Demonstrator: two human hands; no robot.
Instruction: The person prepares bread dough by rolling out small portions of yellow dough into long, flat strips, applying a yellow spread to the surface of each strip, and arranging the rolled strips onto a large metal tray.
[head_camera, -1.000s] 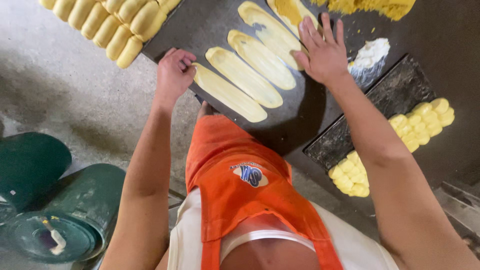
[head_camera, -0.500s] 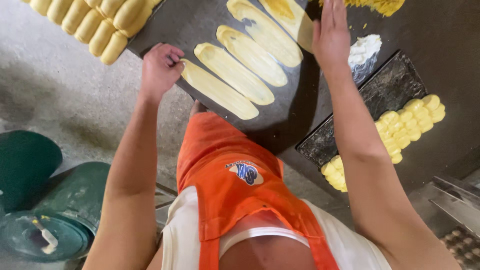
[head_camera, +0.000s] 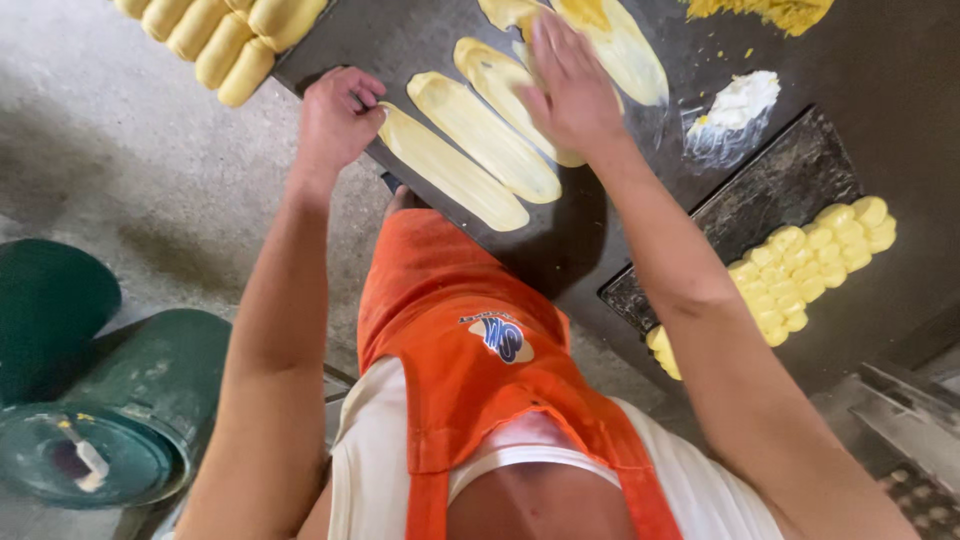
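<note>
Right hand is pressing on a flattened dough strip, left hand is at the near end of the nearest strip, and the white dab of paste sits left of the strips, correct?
Not quite. In the head view the white dab of paste sits right of the dough strips, not left. The right hand and left hand are as you say.

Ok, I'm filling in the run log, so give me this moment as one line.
left hand: curled at dark worktop edge, beside dough strip | right hand: flat on flattened dough | side: tray of dough pieces

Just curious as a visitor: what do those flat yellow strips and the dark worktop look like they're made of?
The yellow strips look like soft dough: matte, pale, pressed thin with uneven edges. The worktop seems to be dark metal or coated board, dull and greasy-smeared; hard to tell which.
</note>
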